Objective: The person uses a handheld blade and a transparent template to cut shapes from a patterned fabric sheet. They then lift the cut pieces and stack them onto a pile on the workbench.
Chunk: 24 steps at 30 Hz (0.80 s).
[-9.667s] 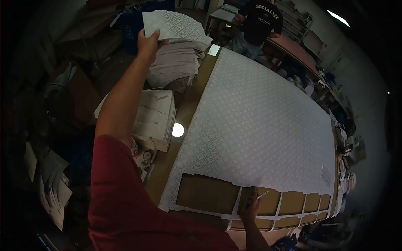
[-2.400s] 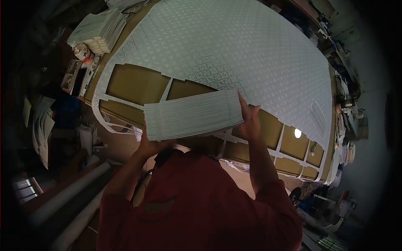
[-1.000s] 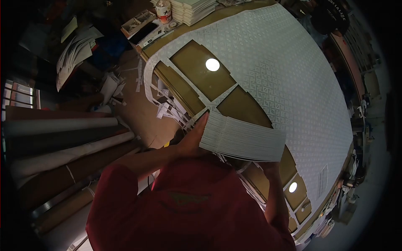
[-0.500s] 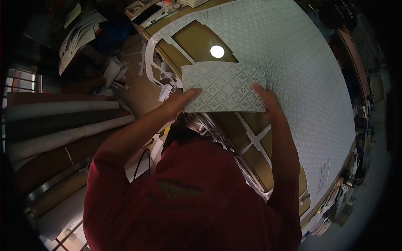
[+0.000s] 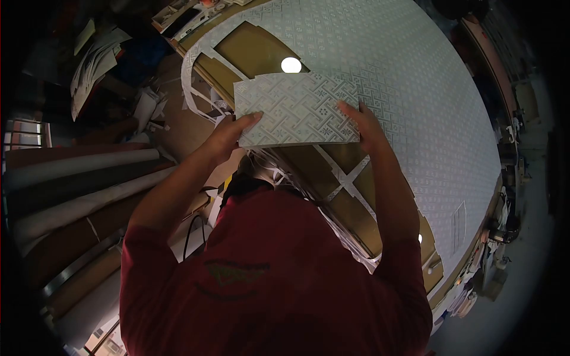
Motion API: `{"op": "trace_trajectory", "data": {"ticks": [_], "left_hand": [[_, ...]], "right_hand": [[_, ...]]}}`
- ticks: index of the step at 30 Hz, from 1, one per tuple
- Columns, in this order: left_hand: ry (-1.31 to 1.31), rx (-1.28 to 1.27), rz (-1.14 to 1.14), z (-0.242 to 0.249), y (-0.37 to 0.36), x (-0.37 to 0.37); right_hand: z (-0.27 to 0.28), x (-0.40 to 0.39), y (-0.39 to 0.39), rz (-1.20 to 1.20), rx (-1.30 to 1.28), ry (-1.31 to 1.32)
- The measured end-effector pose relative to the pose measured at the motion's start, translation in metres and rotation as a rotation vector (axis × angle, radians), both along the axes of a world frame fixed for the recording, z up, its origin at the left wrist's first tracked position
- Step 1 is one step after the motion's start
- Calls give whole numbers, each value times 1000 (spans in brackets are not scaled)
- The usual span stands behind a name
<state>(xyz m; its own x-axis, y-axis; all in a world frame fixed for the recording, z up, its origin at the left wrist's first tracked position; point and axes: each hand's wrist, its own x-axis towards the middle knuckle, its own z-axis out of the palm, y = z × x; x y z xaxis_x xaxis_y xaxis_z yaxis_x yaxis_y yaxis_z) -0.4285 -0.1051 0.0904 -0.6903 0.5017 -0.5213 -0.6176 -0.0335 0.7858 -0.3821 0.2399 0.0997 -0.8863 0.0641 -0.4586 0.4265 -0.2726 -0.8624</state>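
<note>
A pale rectangular patterned sheet (image 5: 297,110), with an embossed lattice and small flowers, is held up between my two hands over the table. My left hand (image 5: 231,135) grips its left edge, thumb on top and fingers hidden underneath. At the right edge my right hand (image 5: 367,127) does the same, its thumb pressing on the face. Beneath and beyond lies a large sheet of the same patterned material (image 5: 409,101), with rectangular pieces cut out of it. Thin leftover strips (image 5: 347,181) cross the brown tabletop (image 5: 320,169) close to my body.
Rolls of material (image 5: 89,178) are stacked at the left. Loose papers (image 5: 98,74) hang at the upper left, and scraps (image 5: 151,107) litter the floor. A tray of tools (image 5: 178,24) sits at the far table edge. Clutter (image 5: 469,291) lines the right side.
The view has shifted a little, so the held sheet and both hands appear slightly further left and higher. Both hands keep their grip on the sheet.
</note>
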Motion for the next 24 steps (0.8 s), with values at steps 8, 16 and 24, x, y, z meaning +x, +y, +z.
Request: {"op": "trace_trajectory", "data": {"ticks": [8, 16, 24], "left_hand": [[38, 26, -56, 1, 14, 31], [-59, 52, 47, -8, 9, 31], [-116, 100, 47, -1, 12, 52]], "right_hand": [[10, 35, 9, -106, 73, -55], [14, 31, 4, -43, 110, -55], [0, 41, 11, -38, 122, -51]]}}
